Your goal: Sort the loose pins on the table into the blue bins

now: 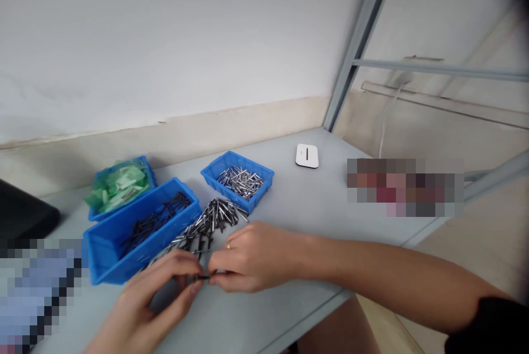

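Note:
Low over the table, my left hand [151, 299] pinches a small dark, slim piece [203, 277] between thumb and forefinger. My right hand [258, 257], with a ring on one finger, has its fingertips closed at the other end of that piece. The piece is too small and partly covered to name. Just beyond the hands lies a loose pile of slim metal parts [219, 215], some dark and some silvery, with more running along the long blue bin [101, 257]. Inside that bin are dark parts [155, 224] of a similar look.
A smaller blue bin [221, 189] behind the pile holds silvery pins [243, 180]. Back left, a green plastic bag [124, 184] fills another blue bin [151, 173]. A white device [307, 156] rests near the wall. Grey frame posts [355, 56] rise at right; blurred-out patches cover things at both sides.

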Demonstrator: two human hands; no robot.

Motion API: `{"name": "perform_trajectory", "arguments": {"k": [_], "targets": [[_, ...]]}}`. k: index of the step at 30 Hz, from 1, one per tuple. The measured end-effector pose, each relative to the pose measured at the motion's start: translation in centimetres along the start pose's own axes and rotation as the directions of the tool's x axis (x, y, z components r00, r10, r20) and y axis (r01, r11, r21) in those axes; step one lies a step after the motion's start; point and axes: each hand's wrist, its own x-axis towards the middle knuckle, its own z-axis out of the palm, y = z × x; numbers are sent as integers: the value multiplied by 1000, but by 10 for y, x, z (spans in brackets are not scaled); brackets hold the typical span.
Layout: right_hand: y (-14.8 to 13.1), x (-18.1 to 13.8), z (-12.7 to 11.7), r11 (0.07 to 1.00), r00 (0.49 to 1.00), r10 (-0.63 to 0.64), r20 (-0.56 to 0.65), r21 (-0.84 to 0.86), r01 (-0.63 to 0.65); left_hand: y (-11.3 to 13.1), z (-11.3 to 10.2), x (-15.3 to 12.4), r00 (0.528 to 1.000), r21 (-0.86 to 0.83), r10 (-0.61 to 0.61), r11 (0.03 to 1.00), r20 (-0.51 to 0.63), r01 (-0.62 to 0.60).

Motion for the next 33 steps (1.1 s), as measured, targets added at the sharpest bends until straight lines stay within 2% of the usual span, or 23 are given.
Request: {"name": "perform_trajectory", "arguments": {"k": [3,5,8,11,13,19,24,27,31,33], "targets": [[2,-2,6,1000,992,-30,-120,-2,30,3,-1,0,990,-78,-141,987,8,141],[2,-3,9,998,970,-63,-235,-4,63,4,-2,1,979,-101,-205,974,14,205],[1,-4,11,994,908,-108,-404,-39,101,6,-2,2,973,-98,-229,969,8,228],[1,-3,12,990,867,-139,-479,-84,113,3,0,2,979,-73,-204,976,-11,203],[1,-3,12,988,871,-154,-466,-96,124,1,2,2,982,-56,-185,981,-19,184],[3,-4,11,994,940,-99,-325,-83,76,3,1,3,987,-34,-161,986,24,162],[4,-4,12,989,930,-141,-340,-81,120,7,2,4,973,-48,-198,978,117,205],[4,-3,13,989,921,-148,-361,-71,131,3,0,8,948,-84,-252,959,196,272],[3,-3,14,987,921,-160,-356,-64,147,-3,-6,15,881,-170,-257,923,398,346],[2,-2,15,988,928,-155,-339,-52,146,-2,-6,17,870,-198,-292,899,396,392]]}}
